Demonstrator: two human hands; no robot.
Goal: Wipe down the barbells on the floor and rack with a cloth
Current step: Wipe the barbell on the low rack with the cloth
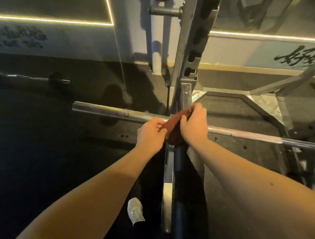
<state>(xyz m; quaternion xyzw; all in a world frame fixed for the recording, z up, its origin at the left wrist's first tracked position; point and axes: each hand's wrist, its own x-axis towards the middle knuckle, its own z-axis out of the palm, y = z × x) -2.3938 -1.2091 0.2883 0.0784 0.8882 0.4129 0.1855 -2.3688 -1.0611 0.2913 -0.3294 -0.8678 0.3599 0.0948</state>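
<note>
A steel barbell (107, 112) lies across the squat rack (194, 46), running from the left sleeve end down to the right edge. A reddish-brown cloth (174, 129) sits bunched on the bar right beside the rack upright. My left hand (150, 135) pinches the cloth's left edge. My right hand (194, 125) grips its right side, fingers curled over the top. A second barbell (23, 77) lies on the dark floor at the far left, near the wall.
The rack's safety arm (168, 177) runs toward me under my hands. A raised platform (237, 113) with a metal-trimmed edge fills the right. My white shoe (135, 210) stands on the dark floor. A wall with light strips (50, 19) closes the back.
</note>
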